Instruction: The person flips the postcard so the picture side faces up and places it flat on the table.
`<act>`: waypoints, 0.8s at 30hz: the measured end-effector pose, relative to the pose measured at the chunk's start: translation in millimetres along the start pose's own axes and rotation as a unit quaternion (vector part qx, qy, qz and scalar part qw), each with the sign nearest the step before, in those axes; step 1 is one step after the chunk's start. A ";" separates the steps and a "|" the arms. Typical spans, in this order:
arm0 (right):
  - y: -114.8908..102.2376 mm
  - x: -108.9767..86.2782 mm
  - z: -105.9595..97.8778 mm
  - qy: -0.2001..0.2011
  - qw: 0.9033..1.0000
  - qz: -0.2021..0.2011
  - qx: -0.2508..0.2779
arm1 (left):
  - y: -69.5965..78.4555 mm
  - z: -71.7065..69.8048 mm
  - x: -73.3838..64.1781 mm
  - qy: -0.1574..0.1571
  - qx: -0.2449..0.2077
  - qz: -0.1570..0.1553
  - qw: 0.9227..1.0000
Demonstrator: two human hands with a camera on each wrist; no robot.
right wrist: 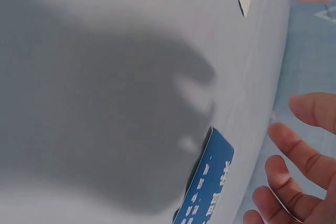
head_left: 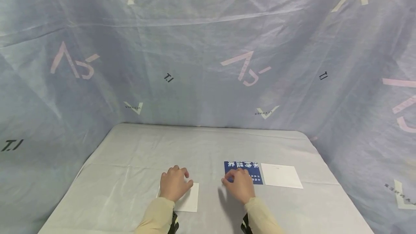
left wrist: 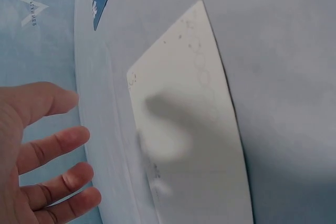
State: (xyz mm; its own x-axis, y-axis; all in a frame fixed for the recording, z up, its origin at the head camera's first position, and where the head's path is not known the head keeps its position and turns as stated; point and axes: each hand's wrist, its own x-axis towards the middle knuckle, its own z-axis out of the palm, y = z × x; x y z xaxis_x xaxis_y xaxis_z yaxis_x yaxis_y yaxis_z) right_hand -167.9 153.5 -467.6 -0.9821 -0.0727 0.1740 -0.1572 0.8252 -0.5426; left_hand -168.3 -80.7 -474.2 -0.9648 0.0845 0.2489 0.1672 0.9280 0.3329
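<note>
In the head view my left hand (head_left: 173, 186) is held above a white card (head_left: 191, 202), with its shadow on the card. The left wrist view shows this white card (left wrist: 184, 145) with faint grey marks near its edges, and the left fingers loosely bent, apart from it. My right hand (head_left: 241, 186) hovers by the near side of a blue card (head_left: 256, 177) printed with white characters, partly covering it from the head camera. In the right wrist view the right fingers are spread and hold nothing; the blue card (right wrist: 210, 182) lies flat to their left.
A second white card (head_left: 281, 176) lies right beside the blue one. All lie on a table with a pale grey cloth (head_left: 130, 154). Blue-grey printed sheeting (head_left: 201, 64) hangs behind the table and along both sides.
</note>
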 end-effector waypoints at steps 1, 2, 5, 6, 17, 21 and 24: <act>1.4 -0.1 -0.7 0.000 1.000 0.003 0.000 | 0.5 0.7 0.4 0.000 0.001 0.001 1.000; 2.8 -0.1 -1.5 0.001 1.000 0.005 0.000 | 0.9 1.4 0.8 -0.001 0.000 0.001 1.000; 6.9 0.0 -4.2 -0.001 1.000 0.017 0.001 | 2.2 3.1 1.3 -0.001 -0.005 0.004 1.000; 8.1 -0.1 -5.1 -0.002 1.000 0.019 0.001 | 2.8 3.3 1.3 -0.001 -0.007 0.005 1.000; 18.6 -1.3 -13.4 -0.005 0.999 0.036 -0.002 | 13.6 3.5 3.6 -0.004 -0.018 0.008 1.000; 24.3 -0.8 -15.7 -0.004 0.999 0.040 -0.003 | 16.6 5.6 4.8 -0.003 -0.021 0.009 1.000; 28.5 -0.7 -17.7 -0.001 0.999 0.042 -0.005 | 18.4 7.5 5.5 0.002 -0.021 0.014 1.000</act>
State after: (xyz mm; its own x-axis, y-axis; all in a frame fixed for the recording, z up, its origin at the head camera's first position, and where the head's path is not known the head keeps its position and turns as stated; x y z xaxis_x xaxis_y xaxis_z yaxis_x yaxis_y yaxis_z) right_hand -169.8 187.0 -468.7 -0.9920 -0.0042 0.1259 -0.0730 0.8337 -0.5474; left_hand -172.1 -60.5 -473.6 -0.9592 0.1082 0.2613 0.2018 0.9092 0.3643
